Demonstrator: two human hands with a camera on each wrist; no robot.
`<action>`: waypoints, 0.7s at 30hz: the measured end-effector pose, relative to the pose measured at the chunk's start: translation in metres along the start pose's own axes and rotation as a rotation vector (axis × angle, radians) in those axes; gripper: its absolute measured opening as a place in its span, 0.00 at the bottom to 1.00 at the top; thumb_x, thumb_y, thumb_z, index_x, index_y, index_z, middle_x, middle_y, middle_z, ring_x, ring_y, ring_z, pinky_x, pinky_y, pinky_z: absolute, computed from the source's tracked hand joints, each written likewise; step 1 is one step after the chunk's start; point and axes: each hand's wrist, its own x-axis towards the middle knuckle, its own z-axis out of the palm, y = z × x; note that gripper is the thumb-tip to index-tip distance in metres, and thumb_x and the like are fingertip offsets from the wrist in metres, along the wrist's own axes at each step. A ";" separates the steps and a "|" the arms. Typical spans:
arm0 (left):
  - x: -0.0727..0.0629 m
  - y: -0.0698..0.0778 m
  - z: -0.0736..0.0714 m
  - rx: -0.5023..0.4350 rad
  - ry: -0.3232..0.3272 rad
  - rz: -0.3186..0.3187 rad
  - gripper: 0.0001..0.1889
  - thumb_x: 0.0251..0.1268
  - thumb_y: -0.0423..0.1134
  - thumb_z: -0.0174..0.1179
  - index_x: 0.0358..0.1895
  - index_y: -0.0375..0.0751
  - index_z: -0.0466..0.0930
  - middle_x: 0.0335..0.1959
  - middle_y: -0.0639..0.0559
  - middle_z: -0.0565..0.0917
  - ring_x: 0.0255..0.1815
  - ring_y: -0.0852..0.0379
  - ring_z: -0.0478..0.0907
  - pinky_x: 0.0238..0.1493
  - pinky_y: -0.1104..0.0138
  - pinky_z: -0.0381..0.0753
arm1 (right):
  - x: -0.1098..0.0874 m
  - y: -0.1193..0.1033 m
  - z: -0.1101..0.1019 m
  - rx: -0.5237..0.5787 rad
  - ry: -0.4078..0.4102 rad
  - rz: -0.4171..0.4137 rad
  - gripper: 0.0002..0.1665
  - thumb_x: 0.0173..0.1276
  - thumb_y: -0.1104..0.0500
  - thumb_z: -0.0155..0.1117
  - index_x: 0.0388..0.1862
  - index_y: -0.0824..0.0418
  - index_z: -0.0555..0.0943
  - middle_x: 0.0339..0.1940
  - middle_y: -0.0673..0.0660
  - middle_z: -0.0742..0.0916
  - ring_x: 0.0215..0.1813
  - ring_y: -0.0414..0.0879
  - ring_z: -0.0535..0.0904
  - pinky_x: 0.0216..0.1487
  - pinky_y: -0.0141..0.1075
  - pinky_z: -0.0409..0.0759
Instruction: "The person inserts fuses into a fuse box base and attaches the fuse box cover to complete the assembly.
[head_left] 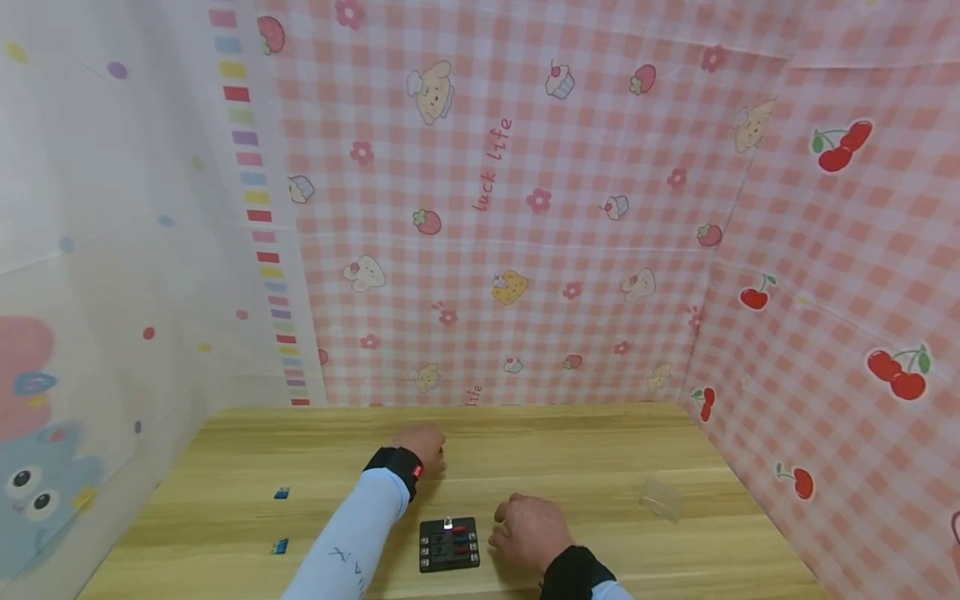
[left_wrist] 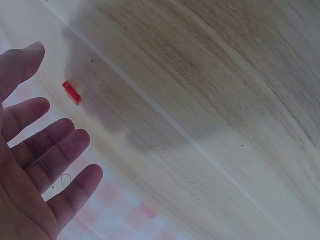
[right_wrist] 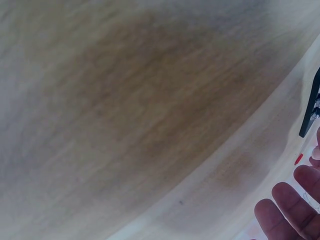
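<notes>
My left hand [head_left: 422, 446] reaches toward the far side of the table, its fingers spread and slightly bent around nothing. Close by its thumb and fingertips, a small red blade fuse [left_wrist: 72, 92] lies on the wood in the left wrist view. My right hand [head_left: 534, 529] is low over the table with loosely bent fingers, holding nothing. Just left of it lies a black fuse block [head_left: 448, 565], with red and blue fuses seated along its right side and metal screw terminals at its edges. The block's edge [right_wrist: 311, 107] also shows in the right wrist view.
Two blue blade fuses [head_left: 281, 493] [head_left: 280, 547] lie apart on the left of the wooden table [head_left: 570, 442]. A clear plastic cover [head_left: 660, 500] is at the right. Patterned cloth [head_left: 480, 325] hangs behind and on both sides.
</notes>
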 end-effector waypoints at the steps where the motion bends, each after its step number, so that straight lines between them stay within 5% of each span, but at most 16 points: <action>1: 0.001 -0.001 0.001 0.009 0.005 0.005 0.09 0.55 0.40 0.71 0.31 0.39 0.82 0.30 0.49 0.80 0.33 0.52 0.78 0.42 0.57 0.79 | 0.000 0.000 0.000 0.001 -0.003 0.000 0.15 0.60 0.47 0.72 0.38 0.56 0.87 0.32 0.49 0.85 0.35 0.43 0.82 0.37 0.41 0.79; 21: 0.012 0.000 0.010 0.075 0.009 -0.010 0.12 0.52 0.40 0.74 0.27 0.39 0.79 0.31 0.47 0.79 0.36 0.49 0.80 0.43 0.56 0.80 | -0.005 0.003 -0.003 0.012 -0.009 -0.008 0.15 0.60 0.48 0.72 0.38 0.56 0.87 0.32 0.49 0.85 0.34 0.42 0.81 0.36 0.40 0.79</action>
